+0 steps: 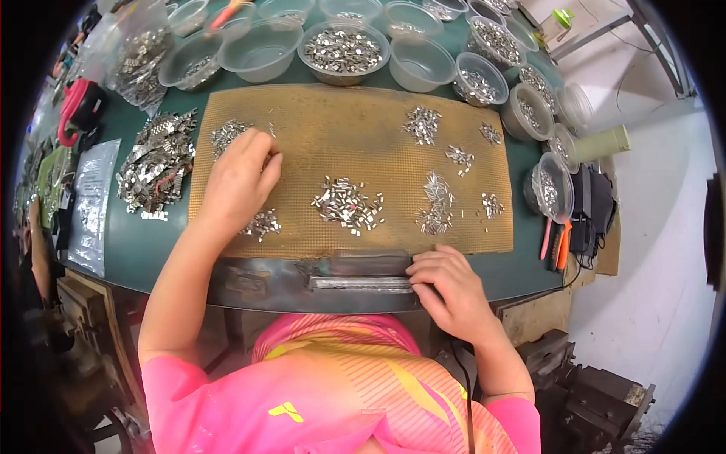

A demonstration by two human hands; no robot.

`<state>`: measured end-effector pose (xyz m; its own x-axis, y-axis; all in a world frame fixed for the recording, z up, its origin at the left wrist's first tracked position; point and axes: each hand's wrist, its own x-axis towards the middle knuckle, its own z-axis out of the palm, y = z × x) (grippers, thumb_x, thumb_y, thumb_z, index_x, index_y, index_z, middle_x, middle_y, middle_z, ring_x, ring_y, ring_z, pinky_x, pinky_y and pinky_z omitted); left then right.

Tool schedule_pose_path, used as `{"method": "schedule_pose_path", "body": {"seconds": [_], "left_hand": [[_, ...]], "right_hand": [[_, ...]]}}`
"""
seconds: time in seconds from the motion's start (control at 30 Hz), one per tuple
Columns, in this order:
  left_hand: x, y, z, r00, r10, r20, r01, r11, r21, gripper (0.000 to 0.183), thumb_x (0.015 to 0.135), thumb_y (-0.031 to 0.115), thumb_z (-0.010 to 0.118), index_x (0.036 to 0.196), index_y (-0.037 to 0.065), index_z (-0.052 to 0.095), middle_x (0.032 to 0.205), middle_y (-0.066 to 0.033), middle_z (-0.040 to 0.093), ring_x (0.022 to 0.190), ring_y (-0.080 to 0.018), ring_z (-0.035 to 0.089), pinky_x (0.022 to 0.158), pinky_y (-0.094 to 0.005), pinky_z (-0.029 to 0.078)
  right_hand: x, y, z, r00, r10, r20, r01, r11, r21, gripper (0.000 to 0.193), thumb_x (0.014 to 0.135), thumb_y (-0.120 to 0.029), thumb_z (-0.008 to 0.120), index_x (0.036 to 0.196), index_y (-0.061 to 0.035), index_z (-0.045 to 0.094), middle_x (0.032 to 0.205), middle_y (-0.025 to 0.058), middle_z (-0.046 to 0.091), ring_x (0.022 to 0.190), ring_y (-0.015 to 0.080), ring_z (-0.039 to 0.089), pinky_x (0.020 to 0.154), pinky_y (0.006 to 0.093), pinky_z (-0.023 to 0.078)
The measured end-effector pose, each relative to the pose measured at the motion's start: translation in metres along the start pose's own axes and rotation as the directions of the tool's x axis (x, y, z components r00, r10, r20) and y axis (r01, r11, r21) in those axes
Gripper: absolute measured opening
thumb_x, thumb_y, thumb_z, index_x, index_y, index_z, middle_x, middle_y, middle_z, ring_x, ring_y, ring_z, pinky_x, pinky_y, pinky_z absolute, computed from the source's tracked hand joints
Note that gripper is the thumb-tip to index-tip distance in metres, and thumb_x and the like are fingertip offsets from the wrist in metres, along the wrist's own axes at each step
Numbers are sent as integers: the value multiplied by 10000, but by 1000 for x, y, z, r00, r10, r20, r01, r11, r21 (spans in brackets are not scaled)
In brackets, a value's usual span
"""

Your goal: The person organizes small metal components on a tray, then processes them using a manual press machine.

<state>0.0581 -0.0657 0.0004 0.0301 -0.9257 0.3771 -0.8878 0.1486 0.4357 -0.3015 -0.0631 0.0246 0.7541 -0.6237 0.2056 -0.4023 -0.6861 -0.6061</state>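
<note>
My left hand [246, 178] is over the left side of a brown ribbed mat [325, 129], fingertips pinched together beside a pile of small metal pieces [229, 134]. Whatever the fingertips hold is hidden. By the table's front edge, my right hand [454, 291] has its fingers bent around the right end of a straight metal rail [359, 284]. Another small heap [262, 225] shows below my left wrist. In the mat's middle lies a larger heap of shiny short pieces [348, 206]. Thin pin-like pieces [436, 204] are spread to its right.
Clear plastic bowls [344, 53] of metal parts line the back and right of the green table. At left are a tangled pile of metal strips [156, 163], a plastic bag [92, 204] and a red-and-black object [79, 106]. Orange-handled pliers [563, 244] lie at right.
</note>
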Motion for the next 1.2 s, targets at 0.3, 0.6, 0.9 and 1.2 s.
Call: {"method": "schedule_pose_path", "body": {"seconds": [0.3,0.6,0.9,1.2], "left_hand": [[-49,35,0,948,-301,107,319,878,-356,137,980,92,680,1028,18,575,842,-94,659,724,-188,646,662,-335,514],[-71,50,-2,931,-310,191,364,771,-522,133,967,27,679,1096,16,710,855,-70,691,758,-162,714,664,-285,541],[-79,64,4,946,-252,204,320,825,-466,119,906,62,747,1024,57,732,889,-106,748,802,-240,744,702,-341,556],[-78,73,8,999,6,52,15,926,-378,148,824,-3,787,948,43,721,888,-109,698,794,-295,675,679,-377,529]], "right_hand": [[-16,0,17,1000,-6,-17,4,995,-103,204,864,-31,734,1038,-63,633,1070,74,695,1063,270,673,1067,508,463],[-18,-14,15,991,-115,-68,88,943,-322,171,833,-9,746,995,-58,730,1100,77,755,973,240,735,997,435,535],[-7,27,-3,949,85,-305,-175,943,-284,205,882,-32,749,1084,-57,730,1039,101,742,882,299,720,770,388,569],[7,61,5,929,81,-361,-225,898,-377,210,887,-79,767,1094,-107,742,926,51,695,776,251,697,658,350,549]]}}
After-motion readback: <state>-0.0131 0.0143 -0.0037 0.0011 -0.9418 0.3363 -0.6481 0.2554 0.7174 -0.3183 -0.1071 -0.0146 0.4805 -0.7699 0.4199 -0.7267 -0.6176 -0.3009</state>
